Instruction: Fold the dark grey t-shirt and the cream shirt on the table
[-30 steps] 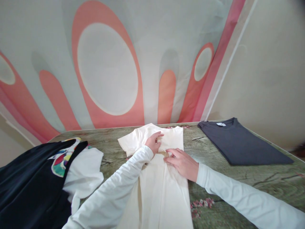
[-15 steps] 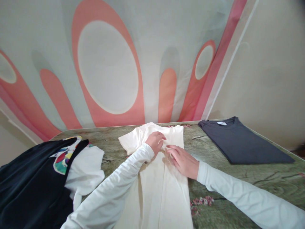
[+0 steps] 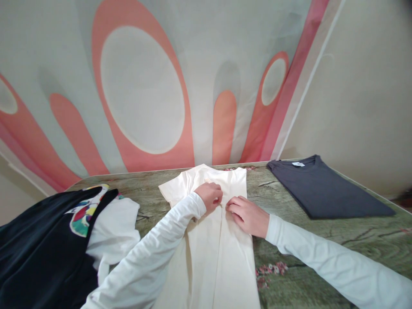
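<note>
A cream T-shirt [image 3: 206,266] lies lengthwise on the table before me, its right side folded in to the middle and one short sleeve spread at the upper left. My left hand [image 3: 210,195] rests on its upper part with curled fingers, pinching the fabric near the centre. Just to the right, my right hand [image 3: 246,213] has its thumb and fingers closed on the folded-in layer. A narrow gap separates the two hands. The exact grip of the left fingertips is partly hidden by the hand itself.
A dark grey folded T-shirt [image 3: 328,191] lies at the right back of the wood-patterned table [image 3: 289,244]. On the left is a heap of clothes: a black garment [image 3: 41,240] with a colourful print and a white one [image 3: 116,231]. A patterned backdrop [image 3: 206,64] stands behind the table.
Both hands' fingers have curled in and closed on the cream fabric, where they were more stretched out. The view has shifted slightly; the other clothes lie as before.
</note>
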Demonstrator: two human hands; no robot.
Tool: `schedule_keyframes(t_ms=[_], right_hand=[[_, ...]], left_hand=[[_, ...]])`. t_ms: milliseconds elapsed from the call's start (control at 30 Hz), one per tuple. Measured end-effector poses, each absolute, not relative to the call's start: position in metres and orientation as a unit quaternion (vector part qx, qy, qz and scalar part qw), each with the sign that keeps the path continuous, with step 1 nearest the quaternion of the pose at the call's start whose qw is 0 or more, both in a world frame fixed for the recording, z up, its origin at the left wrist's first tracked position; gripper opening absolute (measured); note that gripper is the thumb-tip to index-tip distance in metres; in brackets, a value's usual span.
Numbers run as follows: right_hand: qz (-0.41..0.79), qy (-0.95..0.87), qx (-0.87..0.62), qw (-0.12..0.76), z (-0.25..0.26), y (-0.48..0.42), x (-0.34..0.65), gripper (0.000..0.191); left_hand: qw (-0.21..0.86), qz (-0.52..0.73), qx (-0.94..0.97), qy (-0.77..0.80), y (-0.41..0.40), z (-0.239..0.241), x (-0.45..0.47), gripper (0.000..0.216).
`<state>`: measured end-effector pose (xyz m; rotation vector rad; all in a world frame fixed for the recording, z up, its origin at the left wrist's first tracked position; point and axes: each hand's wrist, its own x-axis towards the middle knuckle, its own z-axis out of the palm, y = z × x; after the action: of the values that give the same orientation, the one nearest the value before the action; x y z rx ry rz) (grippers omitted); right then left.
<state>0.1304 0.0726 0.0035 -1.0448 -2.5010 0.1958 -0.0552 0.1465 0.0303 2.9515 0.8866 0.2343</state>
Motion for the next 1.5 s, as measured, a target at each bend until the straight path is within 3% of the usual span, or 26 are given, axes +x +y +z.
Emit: schedule_keyframes(t_ms=[333, 467, 667, 867, 1000, 1200, 1367, 1500], right_hand=[[0.084, -0.884, -0.407, 0.215, 0.005, 0.071, 0.13, 0.024], [0.099, -0.898, -0.379, 0.199, 0.012, 0.073, 0.134, 0.02], [0.159, -0.923, -0.321, 0.139, 0.025, 0.082, 0.15, 0.028], [0.206, -0.914, -0.305, 0.171, 0.025, 0.092, 0.158, 0.026], [0.127, -0.875, -0.389, 0.257, 0.008, 0.104, 0.156, 0.032], [0.046, -0.87, -0.47, 0.144, -0.021, 0.126, 0.171, 0.062], [-0.003, -0.796, -0.596, 0.102, -0.023, 0.154, 0.184, 0.064], [-0.025, -0.806, -0.58, 0.112, -0.024, 0.175, 0.177, 0.062]], left_hand=[[-0.008, 0.078, 0.945, 0.317, 0.133, 0.036, -0.049, 0.012], [0.019, 0.108, 0.943, 0.314, 0.136, 0.021, -0.046, 0.028], [0.017, 0.039, 0.921, 0.388, 0.146, 0.003, -0.049, 0.047], [-0.009, 0.102, 0.926, 0.363, 0.137, 0.018, -0.046, 0.037], [-0.022, 0.117, 0.934, 0.336, 0.13, 0.017, -0.04, 0.033], [-0.051, 0.066, 0.917, 0.39, 0.13, -0.006, -0.039, 0.049], [-0.06, 0.079, 0.908, 0.407, 0.129, -0.007, -0.04, 0.051], [-0.063, 0.096, 0.906, 0.407, 0.127, -0.005, -0.04, 0.05]])
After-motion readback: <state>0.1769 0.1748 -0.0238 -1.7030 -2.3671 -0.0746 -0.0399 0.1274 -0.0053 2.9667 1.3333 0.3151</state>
